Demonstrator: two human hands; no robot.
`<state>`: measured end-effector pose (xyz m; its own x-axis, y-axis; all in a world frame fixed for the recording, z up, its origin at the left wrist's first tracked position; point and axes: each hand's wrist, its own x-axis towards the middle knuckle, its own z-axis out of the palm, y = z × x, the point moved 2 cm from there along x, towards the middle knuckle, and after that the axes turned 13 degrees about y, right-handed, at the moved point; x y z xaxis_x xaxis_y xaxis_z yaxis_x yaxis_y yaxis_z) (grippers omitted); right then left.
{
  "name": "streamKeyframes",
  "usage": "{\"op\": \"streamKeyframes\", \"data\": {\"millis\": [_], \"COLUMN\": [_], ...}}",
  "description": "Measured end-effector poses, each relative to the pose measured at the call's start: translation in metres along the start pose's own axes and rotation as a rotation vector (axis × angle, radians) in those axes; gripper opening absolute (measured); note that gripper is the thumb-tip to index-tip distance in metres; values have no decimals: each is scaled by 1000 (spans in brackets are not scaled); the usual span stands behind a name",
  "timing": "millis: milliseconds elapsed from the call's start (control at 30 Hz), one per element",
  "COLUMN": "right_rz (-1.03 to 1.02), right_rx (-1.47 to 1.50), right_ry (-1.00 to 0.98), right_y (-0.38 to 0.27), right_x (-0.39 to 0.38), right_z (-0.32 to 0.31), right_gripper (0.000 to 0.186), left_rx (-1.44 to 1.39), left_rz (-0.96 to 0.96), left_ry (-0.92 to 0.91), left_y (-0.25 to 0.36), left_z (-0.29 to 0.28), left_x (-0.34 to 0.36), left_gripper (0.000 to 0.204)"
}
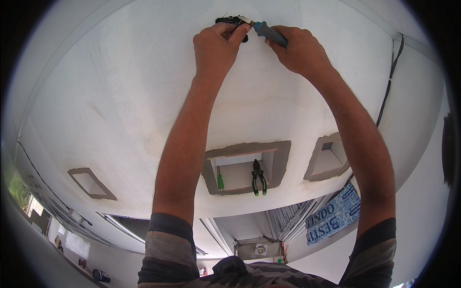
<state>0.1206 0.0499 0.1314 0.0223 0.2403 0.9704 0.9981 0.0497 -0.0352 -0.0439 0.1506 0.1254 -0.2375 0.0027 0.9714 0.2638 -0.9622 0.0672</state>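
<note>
Both my arms reach up to the top of the white wall surface. My right hand (303,52) is wrapped round the grey and teal handle of pliers (265,31). The metal jaws of the pliers meet a dark cluster of black wires (226,20) that comes out of the surface. My left hand (214,50) pinches at this cluster, thumb and fingers close to the jaws. The exact piece between its fingertips is too small to make out. Below, a second pair of pliers (258,178) with black and green handles rests in a recessed niche (284,168), beside a green-handled screwdriver (220,178).
A smaller niche (92,183) is at the left, and another niche (331,156) is behind my right forearm. A black cable (392,72) runs down the right side. A blue printed sheet (334,216) hangs lower right. Cables and a junction box (78,216) line the left.
</note>
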Motion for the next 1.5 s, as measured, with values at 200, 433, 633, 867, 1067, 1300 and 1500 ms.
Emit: {"op": "streamKeyframes", "data": {"millis": [200, 433, 633, 867, 1067, 1300, 1500], "right_rz": [-55, -44, 448, 456, 523, 431, 420], "right_rx": [-72, 19, 605, 587, 879, 688, 522], "right_ry": [-46, -55, -172, -304, -334, -371, -410], "right_y": [-1, 3, 5, 30, 16, -2, -15], "right_x": [4, 4, 2, -7, -18, -18, -21], "right_z": [-2, 5, -14, -42, -55, -50, -29], "right_gripper": [28, 35, 43, 51, 51, 48, 39], "left_rx": [-12, -23, 11, -131, -150, -161, -169], "left_rz": [26, 3, 45, -153, -182, -285, -158], "left_ry": [19, 30, 24, 116, 161, 33, 114], "left_y": [-1, -1, -4, -9, -3, 2, -9], "left_z": [-1, -3, -3, -16, -21, -17, -10], "left_x": [0, -2, -1, -10, 3, 6, -2], "left_gripper": [28, 12, 13, 16, 20, 21, 22]}}
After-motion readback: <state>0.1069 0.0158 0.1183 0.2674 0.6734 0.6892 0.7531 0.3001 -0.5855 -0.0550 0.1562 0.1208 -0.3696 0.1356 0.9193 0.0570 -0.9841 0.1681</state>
